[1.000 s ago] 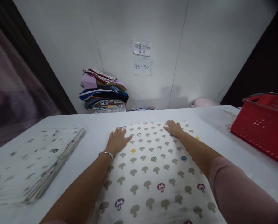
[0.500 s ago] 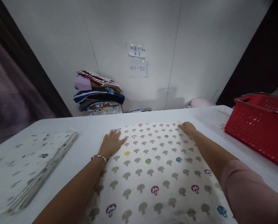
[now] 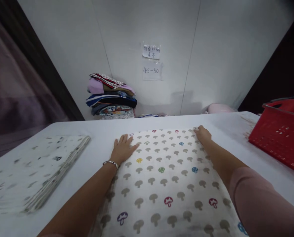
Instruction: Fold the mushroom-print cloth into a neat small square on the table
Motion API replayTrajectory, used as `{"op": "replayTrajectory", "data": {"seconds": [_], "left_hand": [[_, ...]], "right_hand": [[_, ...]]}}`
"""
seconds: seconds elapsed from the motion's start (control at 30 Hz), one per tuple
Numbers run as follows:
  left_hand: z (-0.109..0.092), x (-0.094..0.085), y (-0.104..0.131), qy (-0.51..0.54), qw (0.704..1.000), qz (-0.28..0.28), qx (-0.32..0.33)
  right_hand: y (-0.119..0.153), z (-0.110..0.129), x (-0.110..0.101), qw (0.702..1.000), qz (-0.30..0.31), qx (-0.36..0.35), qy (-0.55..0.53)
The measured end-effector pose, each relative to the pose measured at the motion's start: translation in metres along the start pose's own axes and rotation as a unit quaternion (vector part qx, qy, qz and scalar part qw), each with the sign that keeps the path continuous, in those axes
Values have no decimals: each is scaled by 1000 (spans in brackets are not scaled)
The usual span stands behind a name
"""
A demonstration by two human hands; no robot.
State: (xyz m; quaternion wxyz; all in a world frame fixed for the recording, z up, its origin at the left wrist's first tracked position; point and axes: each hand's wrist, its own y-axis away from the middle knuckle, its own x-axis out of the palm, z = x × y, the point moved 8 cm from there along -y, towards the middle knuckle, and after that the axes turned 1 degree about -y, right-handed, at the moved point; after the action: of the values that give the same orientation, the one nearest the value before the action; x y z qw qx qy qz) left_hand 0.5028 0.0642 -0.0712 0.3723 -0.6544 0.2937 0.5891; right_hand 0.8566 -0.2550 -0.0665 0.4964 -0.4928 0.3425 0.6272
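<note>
A white cloth printed with mushrooms [image 3: 171, 184] lies spread lengthwise on the white table [image 3: 97, 148], running toward me past the lower edge of the view. My left hand [image 3: 123, 148] rests flat on its far left corner, fingers spread. At the far right corner, my right hand [image 3: 202, 134] pinches the cloth's edge between thumb and fingers. To the left lies a folded white cloth with dark specks [image 3: 38, 171], its layered edge facing right; neither hand touches it.
Beyond the table's far edge a pile of folded fabrics [image 3: 112, 98] stands against the wall. A red plastic basket [image 3: 280, 135] with a metal handle sits at the right. Paper signs [image 3: 152, 70] are taped to the wall. A curtain [image 3: 20, 95] hangs at the left.
The whole view has shifted, so things appear a little further right. My right hand now grips the cloth's corner, its edge slightly lifted; my left hand stays flat on the cloth.
</note>
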Motion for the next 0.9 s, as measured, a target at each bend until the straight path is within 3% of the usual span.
{"op": "replayTrajectory", "data": {"seconds": [0.13,0.27,0.4,0.5,0.6,0.8,0.9], "left_hand": [[-1,-1,0,1,1000,-5,7],[-2,-1,1,0,1000,0,3],[-3,-2,1,-2,1000,6,1],[-4,-4,2,-4,1000,12,1],[-5,-6,2,-8,1000,24,2],[-5,-5,2,-6,1000,26,2],[-3,-3,0,-7,1000,25,2]], "right_hand": [[5,3,-10,999,-34,-31,12],[29,42,-11,975,-92,-194,58],[57,86,20,939,-5,-335,72],[59,100,39,938,86,-330,63],[52,99,42,941,137,-306,50],[40,61,26,961,80,-255,65],[35,48,27,966,98,-228,67]]}}
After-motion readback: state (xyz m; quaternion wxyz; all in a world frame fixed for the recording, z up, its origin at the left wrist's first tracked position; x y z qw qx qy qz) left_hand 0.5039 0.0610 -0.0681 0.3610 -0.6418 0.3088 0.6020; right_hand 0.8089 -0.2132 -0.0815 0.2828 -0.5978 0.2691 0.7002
